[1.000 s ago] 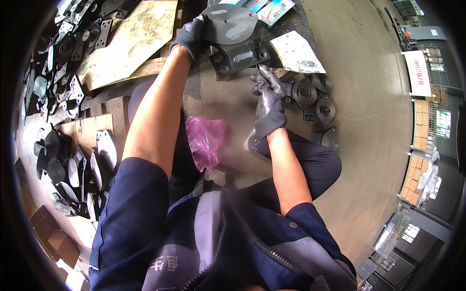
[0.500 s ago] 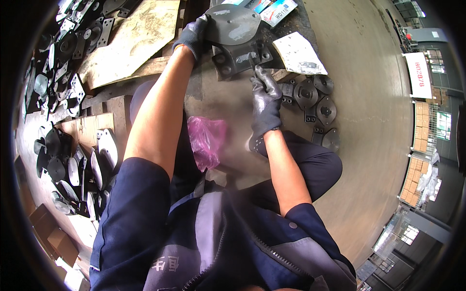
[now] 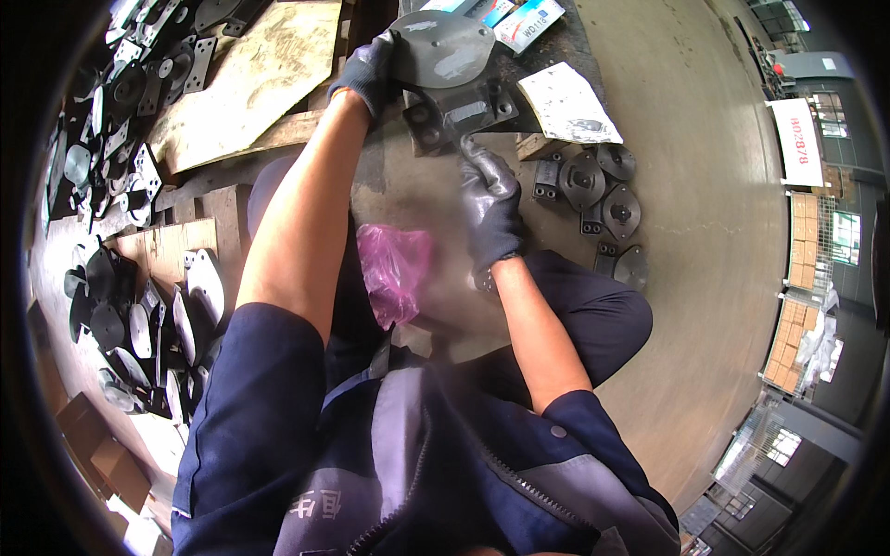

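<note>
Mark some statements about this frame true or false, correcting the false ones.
1. The gloved left hand touches the left edge of a round grey metal plate. True.
2. The right hand is ungloved. False: it wears a dark glove.
3. A crumpled, translucent pink plastic bag is left of the right hand. True.
4. A stained white sheet lies left of the plate. False: the stained white sheet lies to the plate's right.
5. Dark metal brackets with round discs lie right of the right hand. True.

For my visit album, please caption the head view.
Gloved left hand grips a round-plated metal part, gloved right hand at its near edge, similar parts at right.
</note>
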The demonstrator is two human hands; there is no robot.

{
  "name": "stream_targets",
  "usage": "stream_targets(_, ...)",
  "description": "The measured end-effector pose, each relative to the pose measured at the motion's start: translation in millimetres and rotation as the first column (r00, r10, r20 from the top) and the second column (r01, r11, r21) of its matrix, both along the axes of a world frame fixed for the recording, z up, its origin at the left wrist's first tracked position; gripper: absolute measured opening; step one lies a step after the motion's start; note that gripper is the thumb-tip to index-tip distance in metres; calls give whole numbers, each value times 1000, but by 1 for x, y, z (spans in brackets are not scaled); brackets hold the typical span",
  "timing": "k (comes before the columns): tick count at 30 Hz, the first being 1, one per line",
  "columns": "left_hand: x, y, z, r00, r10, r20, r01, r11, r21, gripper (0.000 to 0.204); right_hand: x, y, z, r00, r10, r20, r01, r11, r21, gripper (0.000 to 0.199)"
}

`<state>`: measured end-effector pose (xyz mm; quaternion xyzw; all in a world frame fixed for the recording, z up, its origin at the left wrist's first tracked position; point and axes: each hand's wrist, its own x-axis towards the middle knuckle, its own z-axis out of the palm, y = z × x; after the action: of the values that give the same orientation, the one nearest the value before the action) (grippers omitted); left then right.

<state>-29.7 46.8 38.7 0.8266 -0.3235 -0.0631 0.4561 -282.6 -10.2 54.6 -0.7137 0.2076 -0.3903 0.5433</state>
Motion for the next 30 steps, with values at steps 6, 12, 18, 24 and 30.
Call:
stream_targets(6,-10,-5,15,671,-8,-742,-283,922,-266,51,-8,-2,34,992,114,-56,-55,782,621,21)
stream_targets(12,-28,-4,44,610,-19,-792,-308,916,-259,39,-5,-4,36,984,91,-155,38,739,673,12)
stream_targets(18,-21,-2,37,539,-72,-839,-337,894,-294,35,6,-8,41,960,59,-274,143,737,661,16)
stream_targets(24,-28,-2,43,529,-90,-844,-372,869,-326,37,6,-16,37,979,45,-200,103,735,670,14)
stream_targets(30,-30,-2,47,610,-21,-792,-342,895,-287,41,5,-30,28,990,-37,-133,122,691,712,18)
